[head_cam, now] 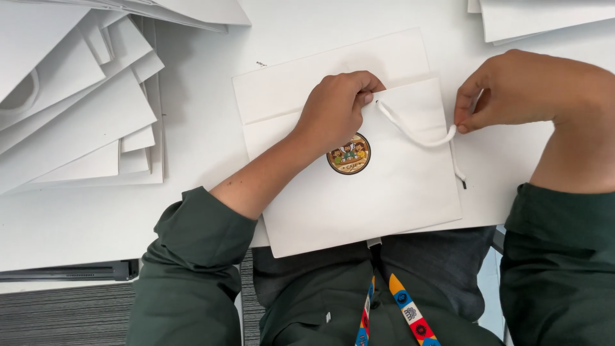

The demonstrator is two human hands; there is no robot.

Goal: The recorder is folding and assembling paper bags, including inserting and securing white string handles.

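White paper bag [371, 198] lies flat, white cord handle [416, 136] slack.

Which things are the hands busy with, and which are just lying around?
In use:
- flat white paper bag with a round brown sticker
- white cord handle
- left hand, pressing the bag's top edge
- right hand, fingers pinching the cord

Lying about:
- heap of flat white paper bags at the left
- more white bags at the top right
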